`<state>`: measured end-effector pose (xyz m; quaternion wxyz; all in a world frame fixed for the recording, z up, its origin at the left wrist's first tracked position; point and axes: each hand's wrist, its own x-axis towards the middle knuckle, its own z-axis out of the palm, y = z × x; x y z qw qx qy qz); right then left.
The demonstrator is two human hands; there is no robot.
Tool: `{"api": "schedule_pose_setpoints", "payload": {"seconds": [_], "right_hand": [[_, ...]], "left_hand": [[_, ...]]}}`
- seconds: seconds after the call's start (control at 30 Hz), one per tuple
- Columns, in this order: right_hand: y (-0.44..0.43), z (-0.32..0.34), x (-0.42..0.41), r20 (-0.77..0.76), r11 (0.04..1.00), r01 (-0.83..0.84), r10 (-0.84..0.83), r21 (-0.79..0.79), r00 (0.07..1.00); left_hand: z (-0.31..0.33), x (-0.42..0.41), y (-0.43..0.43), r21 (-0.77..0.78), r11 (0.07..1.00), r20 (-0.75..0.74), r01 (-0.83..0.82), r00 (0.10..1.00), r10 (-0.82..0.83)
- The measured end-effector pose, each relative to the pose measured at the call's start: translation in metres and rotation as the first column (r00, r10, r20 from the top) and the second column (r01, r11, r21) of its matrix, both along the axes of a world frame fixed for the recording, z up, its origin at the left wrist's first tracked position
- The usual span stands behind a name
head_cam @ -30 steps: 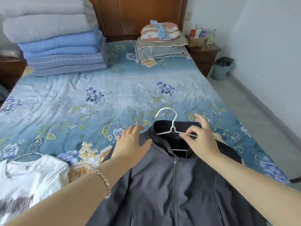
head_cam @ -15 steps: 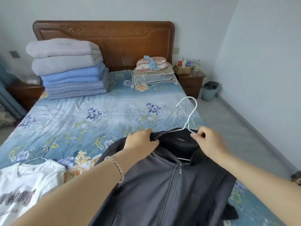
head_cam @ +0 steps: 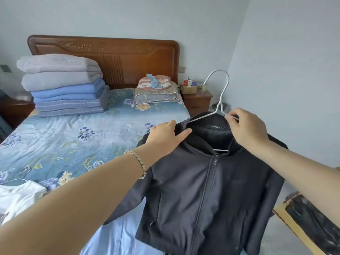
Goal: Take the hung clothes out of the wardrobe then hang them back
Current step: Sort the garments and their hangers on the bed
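Charcoal: one jacket (head_cam: pixel 211 190) on one white hanger (head_cam: pixel 219 105).

soft, cool daylight fills the room evenly, bright without glare, leaving only a mild sheen on the wooden headboard (head_cam: pixel 114 57) and gentle shadows in the folds of the dark jacket (head_cam: pixel 211 190). the wide lens bows the wall corner (head_cam: pixel 234 52) and swells the left forearm (head_cam: pixel 77 205) toward the lower edge. the middle is sharp, the white hanger (head_cam: pixel 219 105) crisp against the pale wall, while the lower right corner smears.
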<state>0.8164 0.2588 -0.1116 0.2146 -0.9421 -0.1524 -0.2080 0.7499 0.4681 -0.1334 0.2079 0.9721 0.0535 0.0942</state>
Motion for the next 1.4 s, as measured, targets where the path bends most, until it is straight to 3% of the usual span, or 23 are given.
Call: {"api": "schedule_pose_setpoints", "payload": {"seconds": [0.2, 0.3, 0.43, 0.53, 0.67, 0.8, 1.0, 1.13, 1.4], "right_hand": [[-0.035, 0.019, -0.020, 0.073, 0.998, 0.064, -0.064, 0.010, 0.995], [-0.052, 0.024, -0.013, 0.126, 0.991, 0.123, -0.129, 0.058, 0.984], [-0.073, 0.015, 0.010, 0.119, 0.971, 0.239, -0.238, 0.010, 0.964], [-0.072, -0.006, 0.029, 0.076, 0.954, 0.292, -0.287, -0.065, 0.955], [-0.060, -0.030, 0.068, 0.067, 0.932, 0.321, -0.314, -0.169, 0.947], [-0.050, -0.048, 0.140, -0.041, 0.939, 0.324, -0.331, -0.115, 0.943], [-0.028, -0.125, 0.281, -0.304, 0.933, 0.278, -0.203, 0.228, 0.931], [-0.005, -0.192, 0.362, -0.367, 0.951, 0.207, -0.112, 0.230, 0.924], [0.056, -0.273, 0.522, -0.414, 0.961, 0.160, -0.054, 0.224, 0.908]], "left_hand": [[0.001, -0.015, -0.025, 0.063, 0.990, 0.099, 0.123, 0.987, -0.129], [-0.005, -0.019, -0.016, 0.031, 0.994, 0.093, 0.104, 0.990, -0.107], [-0.032, -0.022, 0.007, -0.161, 0.987, -0.127, -0.011, 0.992, -0.010], [-0.061, -0.015, 0.014, -0.215, 0.971, -0.293, -0.102, 0.955, 0.035], [-0.095, 0.010, 0.014, -0.257, 0.944, -0.343, -0.209, 0.933, 0.113], [-0.122, 0.067, 0.016, -0.216, 0.926, -0.348, -0.310, 0.910, 0.223], [-0.191, 0.171, 0.024, -0.079, 0.895, -0.473, -0.440, 0.807, 0.355], [-0.250, 0.233, 0.037, -0.221, 0.780, -0.511, -0.586, 0.750, 0.419], [-0.304, 0.365, 0.090, -0.314, 0.775, -0.357, -0.548, 0.825, 0.438]]}}
